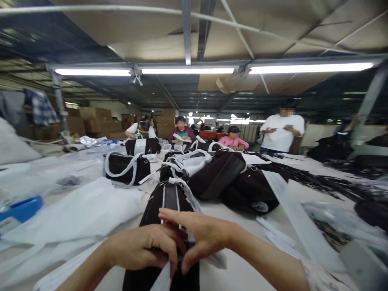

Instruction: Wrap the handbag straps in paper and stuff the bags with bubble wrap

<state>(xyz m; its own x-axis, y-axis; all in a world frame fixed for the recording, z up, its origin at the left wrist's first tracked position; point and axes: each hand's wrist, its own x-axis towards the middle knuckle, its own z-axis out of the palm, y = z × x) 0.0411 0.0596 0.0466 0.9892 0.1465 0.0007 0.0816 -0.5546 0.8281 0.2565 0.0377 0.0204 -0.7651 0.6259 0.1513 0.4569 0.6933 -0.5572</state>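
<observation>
A black bag (151, 214) with a grey stripe along its middle lies lengthwise on the table in front of me. My left hand (148, 246) is over its near part, fingers curled, with a white strip (162, 279) at the fingertips. My right hand (200, 232) rests across the same bag from the right, thumb bent down towards its surface and fingers reaching over my left fingers. What lies between the fingertips of my right hand is hidden. White-wrapped handles (184, 188) are at the bag's far end.
Black bags (124, 167) with white-wrapped handles stand further back, and larger ones (218, 173) lie at centre right. White sheets (81, 210) and a blue object (24, 208) are on the left. Black straps (312, 178) and clear plastic lie right. Several people are across the table.
</observation>
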